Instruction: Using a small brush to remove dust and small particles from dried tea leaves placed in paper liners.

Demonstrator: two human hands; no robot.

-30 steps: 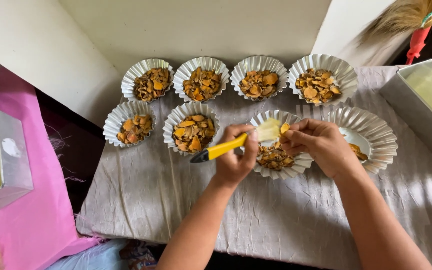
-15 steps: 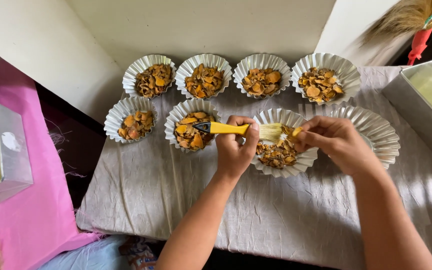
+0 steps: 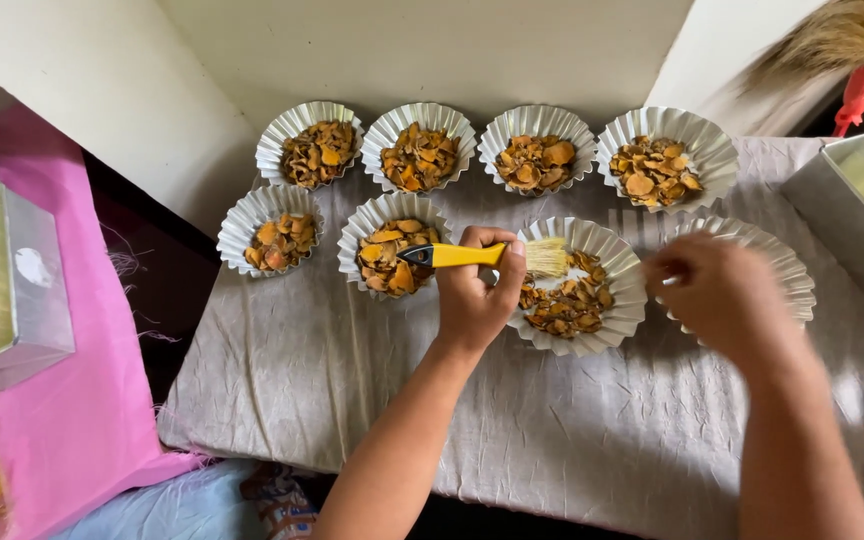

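Counter: a counter [image 3: 352,400] under a creased grey cloth carried eight fluted white trays in two rows.
Left hand: the left hand [image 3: 477,300] sat just before the near row, its grip curled tight around a brush [image 3: 482,256].
Brush: it had a yellow handle with a dark tip pointing left and pale bristles pointing right; it lay level, the bristles over the near-left rim of the third tray [image 3: 577,290].
Third tray: it held orange-brown dried slices, as did the two near-row trays to its left.
Right hand: the right hand [image 3: 722,295] was blurred and hovered over the fourth tray [image 3: 787,275]; fingers seemed bent, but whether its grip pinched anything, I could not tell.
Fourth tray: mostly hidden by that hand; contents not visible.
Far row: four trays [image 3: 537,150], each filled with the same slices, stood against a pale wall.
Left side: a pink cloth [image 3: 62,420] lay beside the counter with a clear box [image 3: 7,290] on it.
Right side: a metal bin [image 3: 852,220] touched the cloth's edge; a broom [image 3: 832,45] leaned beyond it.
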